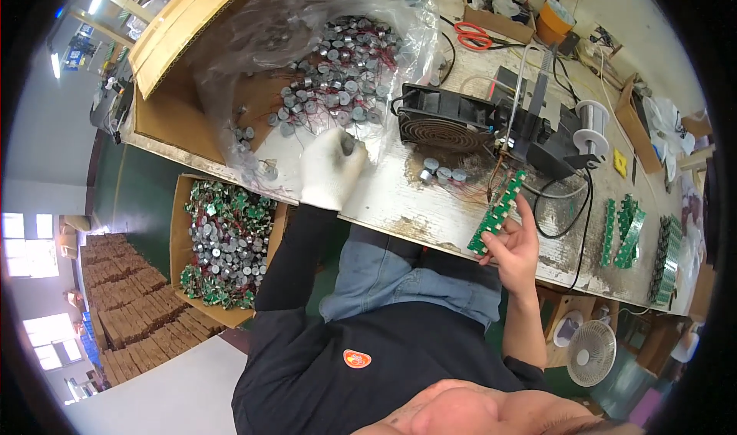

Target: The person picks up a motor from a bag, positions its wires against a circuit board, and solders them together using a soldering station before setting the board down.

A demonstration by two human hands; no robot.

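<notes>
My left hand [332, 170], in a white glove, is closed at the near edge of a heap of small round metal motors with thin red wires [338, 90]. Something small and grey shows at its fingertips, too unclear to name. Bare and pinching, my right hand [516, 249] grips the lower end of a green circuit board strip [497, 214], tilted above the table's front edge. The strip's far end is close to the soldering fixture [530, 120]. Between my hands, a few loose motors [444, 174] lie in front of a black square fan [445, 116].
A cardboard box [165, 128] with a plastic bag stands at left. Below it, another box [184, 243] holds motors with green boards. Farther right are a solder wire spool [591, 128], more board strips [629, 235] and a stacked bundle [665, 262]. Red-handled scissors [472, 36] lie behind.
</notes>
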